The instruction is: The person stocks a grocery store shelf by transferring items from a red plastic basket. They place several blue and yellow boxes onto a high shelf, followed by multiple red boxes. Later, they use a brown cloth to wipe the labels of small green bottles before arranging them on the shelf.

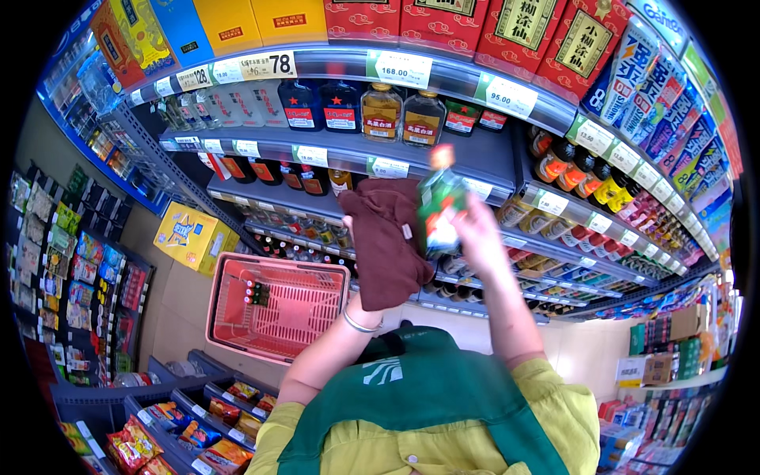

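A green glass bottle [439, 208] with a red cap is held upright in my right hand [478, 234], which grips its right side; hand and bottle are motion-blurred. Just left of the bottle, a dark maroon cloth [389, 240] drapes over my left hand [349, 225], hiding most of it, with only a bit of finger showing at the cloth's left edge. Both hands are in front of a shelf [409, 142] where flat clear bottles with brown labels [382, 114], dark blue bottles [297, 107] and green bottles [461, 117] stand.
On the floor to the left stands a pink plastic shopping basket [278, 265] with a few small bottles [256, 293] inside. A yellow carton [193, 237] is behind it. Boxed goods line the top shelf [439, 21]. Racks of snack bags [133, 442] are at the lower left.
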The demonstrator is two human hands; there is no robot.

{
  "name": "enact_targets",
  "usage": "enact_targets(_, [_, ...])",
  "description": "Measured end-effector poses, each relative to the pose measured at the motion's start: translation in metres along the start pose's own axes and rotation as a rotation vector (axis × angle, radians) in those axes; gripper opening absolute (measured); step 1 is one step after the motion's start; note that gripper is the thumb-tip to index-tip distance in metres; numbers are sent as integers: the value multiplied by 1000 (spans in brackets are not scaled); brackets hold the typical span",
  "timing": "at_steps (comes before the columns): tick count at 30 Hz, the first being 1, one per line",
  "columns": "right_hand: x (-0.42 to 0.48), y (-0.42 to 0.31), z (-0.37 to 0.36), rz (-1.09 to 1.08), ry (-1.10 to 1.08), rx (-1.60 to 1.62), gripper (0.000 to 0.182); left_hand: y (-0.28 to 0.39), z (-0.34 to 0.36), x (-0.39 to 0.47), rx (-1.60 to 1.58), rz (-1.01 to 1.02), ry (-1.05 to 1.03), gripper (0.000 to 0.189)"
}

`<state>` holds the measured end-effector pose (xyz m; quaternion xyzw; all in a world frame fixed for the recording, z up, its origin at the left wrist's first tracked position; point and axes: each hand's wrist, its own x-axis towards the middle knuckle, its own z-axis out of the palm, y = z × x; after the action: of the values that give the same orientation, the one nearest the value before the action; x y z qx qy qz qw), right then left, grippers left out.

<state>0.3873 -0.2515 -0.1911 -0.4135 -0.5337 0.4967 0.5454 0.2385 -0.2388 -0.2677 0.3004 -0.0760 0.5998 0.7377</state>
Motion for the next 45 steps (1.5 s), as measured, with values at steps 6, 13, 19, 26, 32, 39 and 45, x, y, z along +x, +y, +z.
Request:
enact_targets(6, [-47, 31, 21, 462, -364, 699, 30, 49, 37, -13, 412, -268, 308, 54])
enact_targets(13, [-67, 57, 49, 560, -237, 749, 30, 75, 46, -20, 383, -270, 356, 40])
enact_targets(19, [-65, 53, 65, 79, -94, -37, 30, 60, 32, -45, 650, -11, 557, 42])
enact_targets(26, [-71, 61, 93, -575, 137, -563, 42, 23, 0, -110, 708, 66, 663, 80])
enact_targets(32, [-63, 79, 100, -328, -209, -158, 55, 45, -9, -117, 716, 10, 659, 75])
enact_targets(39, [-31, 62, 127, -137, -289, 135, 31, 73, -22, -136, 554, -53, 736, 43])
enact_targets(45, [-51, 95, 182, -694, -202, -5, 40, 85, -47, -160, 222, -22, 750, 63])
